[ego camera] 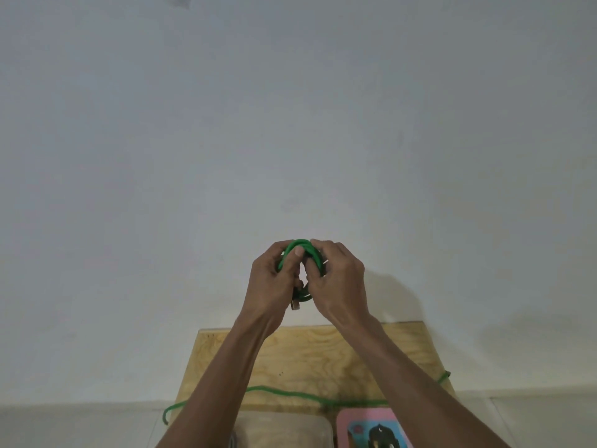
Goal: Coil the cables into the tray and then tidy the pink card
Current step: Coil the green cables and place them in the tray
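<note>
Hands raised above the board's [323,354] far edge: left hand [274,282] and right hand [336,282] both gripped the coiled green cable [302,244]; second green cable [290,393] lay across the board.

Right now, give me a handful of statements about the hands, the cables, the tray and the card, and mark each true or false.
1. Both hands, left hand and right hand, hold a coiled green cable up in the air. True.
2. A second green cable lies stretched across the wooden board. True.
3. The coiled cable already sits in the clear tray. False: it is held above the board.
4. The pink card lies left of the tray. False: it lies to its right.
</note>
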A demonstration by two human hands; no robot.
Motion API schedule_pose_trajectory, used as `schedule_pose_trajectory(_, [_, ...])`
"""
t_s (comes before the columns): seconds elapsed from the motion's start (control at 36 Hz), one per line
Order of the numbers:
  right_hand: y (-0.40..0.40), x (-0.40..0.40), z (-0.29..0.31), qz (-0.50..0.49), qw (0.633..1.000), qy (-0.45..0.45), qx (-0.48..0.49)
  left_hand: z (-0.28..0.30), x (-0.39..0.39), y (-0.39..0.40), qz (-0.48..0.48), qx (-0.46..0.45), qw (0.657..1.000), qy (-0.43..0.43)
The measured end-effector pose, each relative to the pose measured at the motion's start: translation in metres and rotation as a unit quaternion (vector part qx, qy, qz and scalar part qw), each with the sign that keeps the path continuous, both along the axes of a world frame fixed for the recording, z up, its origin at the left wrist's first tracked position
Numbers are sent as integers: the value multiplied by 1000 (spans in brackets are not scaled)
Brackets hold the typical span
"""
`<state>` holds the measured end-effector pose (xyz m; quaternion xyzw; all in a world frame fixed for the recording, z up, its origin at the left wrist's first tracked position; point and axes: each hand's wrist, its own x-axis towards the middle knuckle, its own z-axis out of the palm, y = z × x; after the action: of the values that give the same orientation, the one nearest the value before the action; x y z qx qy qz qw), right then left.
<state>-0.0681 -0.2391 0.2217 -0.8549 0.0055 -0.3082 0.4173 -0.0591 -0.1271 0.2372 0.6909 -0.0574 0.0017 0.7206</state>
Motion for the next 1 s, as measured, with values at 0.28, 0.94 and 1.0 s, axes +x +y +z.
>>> schedule_pose_trajectory(0.28, [0, 3, -11, 8, 999, -36, -17, -12, -2, -2, 12, -12, 1000, 11])
schedule_pose_trajectory(0.94, [64, -14, -54, 34, 989, 113, 86, -64, -12, 72, -8, -15, 995, 101])
schedule_pose_trajectory(1.0, [70, -16, -59, 27, 988, 117, 93, -68, -12, 81, -9, -14, 994, 111])
